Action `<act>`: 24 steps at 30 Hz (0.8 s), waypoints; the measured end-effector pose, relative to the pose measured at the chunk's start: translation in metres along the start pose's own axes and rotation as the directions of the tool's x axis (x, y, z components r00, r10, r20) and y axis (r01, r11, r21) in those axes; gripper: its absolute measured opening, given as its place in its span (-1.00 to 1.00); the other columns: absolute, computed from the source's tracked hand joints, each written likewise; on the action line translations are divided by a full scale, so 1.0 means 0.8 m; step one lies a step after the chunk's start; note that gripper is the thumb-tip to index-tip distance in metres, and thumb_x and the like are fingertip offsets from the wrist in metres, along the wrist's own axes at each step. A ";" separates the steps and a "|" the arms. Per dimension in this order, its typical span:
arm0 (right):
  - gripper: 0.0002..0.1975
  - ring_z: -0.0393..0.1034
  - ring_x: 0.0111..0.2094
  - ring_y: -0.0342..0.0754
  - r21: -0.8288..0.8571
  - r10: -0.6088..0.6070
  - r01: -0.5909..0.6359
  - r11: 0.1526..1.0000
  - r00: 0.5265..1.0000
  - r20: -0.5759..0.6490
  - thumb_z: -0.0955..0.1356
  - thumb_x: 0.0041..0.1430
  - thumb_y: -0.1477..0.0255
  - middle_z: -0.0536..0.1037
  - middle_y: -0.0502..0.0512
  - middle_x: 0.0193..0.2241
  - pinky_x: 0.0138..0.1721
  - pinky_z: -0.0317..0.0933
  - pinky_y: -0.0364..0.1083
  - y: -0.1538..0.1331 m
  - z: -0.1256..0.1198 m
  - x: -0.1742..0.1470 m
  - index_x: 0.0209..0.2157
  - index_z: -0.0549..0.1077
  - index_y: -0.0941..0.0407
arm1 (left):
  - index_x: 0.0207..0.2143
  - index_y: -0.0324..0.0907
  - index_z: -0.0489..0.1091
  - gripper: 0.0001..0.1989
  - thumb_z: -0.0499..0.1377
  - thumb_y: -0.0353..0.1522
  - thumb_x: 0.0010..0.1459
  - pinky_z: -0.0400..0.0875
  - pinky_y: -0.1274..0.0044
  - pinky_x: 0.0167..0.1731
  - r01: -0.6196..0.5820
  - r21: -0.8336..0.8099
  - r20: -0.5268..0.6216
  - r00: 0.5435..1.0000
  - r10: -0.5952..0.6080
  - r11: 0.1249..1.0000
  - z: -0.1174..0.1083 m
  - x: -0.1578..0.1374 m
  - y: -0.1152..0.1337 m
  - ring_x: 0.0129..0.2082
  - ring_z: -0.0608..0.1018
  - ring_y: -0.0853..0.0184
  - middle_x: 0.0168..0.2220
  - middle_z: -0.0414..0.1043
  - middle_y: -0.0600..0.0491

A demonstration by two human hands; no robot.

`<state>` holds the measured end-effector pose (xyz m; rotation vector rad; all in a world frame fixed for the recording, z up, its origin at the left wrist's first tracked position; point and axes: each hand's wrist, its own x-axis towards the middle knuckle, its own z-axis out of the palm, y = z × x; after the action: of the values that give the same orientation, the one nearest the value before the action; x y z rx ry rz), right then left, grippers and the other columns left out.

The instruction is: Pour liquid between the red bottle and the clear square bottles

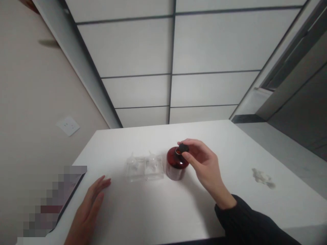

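Observation:
A dark red-brown bottle (176, 165) with a pale lower part stands upright on the white table. My right hand (201, 160) pinches a black cap (183, 147) between thumb and fingers at the bottle's mouth. The cap looks tilted over the rim, which partly shows; whether they touch I cannot tell. Left of the bottle lies a clear two-compartment holder (138, 177) with a small clear bulb-shaped piece (132, 160) and another such piece (152, 158) in it. My left hand (92, 200) is by the table's left side, fingers stretched out, holding nothing.
The white table (143, 214) reaches back toward a panelled white wall (143, 90). A greyish patch or crumpled clear thing (263, 178) lies on its right part. At the left edge is a dark-rimmed flat object (68, 190), partly blurred out. A wall socket (68, 126) is behind it.

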<state>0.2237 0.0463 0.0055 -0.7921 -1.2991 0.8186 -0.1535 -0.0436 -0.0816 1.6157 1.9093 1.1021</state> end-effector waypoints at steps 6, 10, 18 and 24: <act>-0.88 0.55 -0.02 -0.01 -0.027 -0.041 0.043 0.999 0.997 0.065 0.49 0.27 0.37 0.62 0.07 -0.11 0.03 0.49 0.01 0.020 -0.001 -0.004 -0.15 0.59 -0.05 | 0.31 0.13 0.28 -0.45 0.00 0.07 0.39 0.25 -0.03 0.39 -0.006 0.020 0.011 1.000 0.005 1.000 0.003 -0.001 -0.014 0.29 0.52 0.00 0.19 0.57 0.00; -0.88 0.53 -0.02 0.02 -0.102 -0.057 0.070 0.992 0.990 0.126 0.48 0.27 0.38 0.61 0.10 -0.11 0.06 0.46 0.05 0.022 -0.003 -0.003 -0.15 0.57 -0.02 | 0.31 0.14 0.29 -0.46 -0.01 0.06 0.40 0.31 0.02 0.36 -0.041 0.037 -0.004 0.999 0.041 0.998 0.004 -0.002 -0.015 0.25 0.56 0.02 0.17 0.59 0.01; -0.76 0.54 0.03 0.01 -0.104 -0.021 0.039 0.994 0.985 0.169 0.48 0.29 0.36 0.60 0.09 -0.04 0.12 0.46 0.05 0.025 -0.007 -0.008 -0.03 0.50 -0.06 | 0.33 0.14 0.29 -0.44 0.00 0.07 0.39 0.17 -0.07 0.41 -0.013 0.013 -0.006 1.000 0.013 1.000 0.006 -0.001 -0.029 0.29 0.51 -0.03 0.19 0.57 -0.01; -0.63 0.45 0.01 -0.02 -0.116 0.006 0.013 0.993 0.988 0.156 0.48 0.28 0.33 0.47 0.06 -0.08 0.17 0.44 0.08 0.024 -0.007 -0.008 0.10 0.47 -0.10 | 0.34 0.14 0.26 -0.45 0.00 0.05 0.40 0.10 -0.08 0.44 0.019 -0.042 0.028 0.999 -0.018 0.999 0.007 -0.002 -0.016 0.32 0.48 -0.02 0.23 0.52 0.00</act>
<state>0.2273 0.0504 -0.0148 -0.8308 -1.4987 0.8206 -0.1574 -0.0437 -0.0952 1.5796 1.8669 1.0999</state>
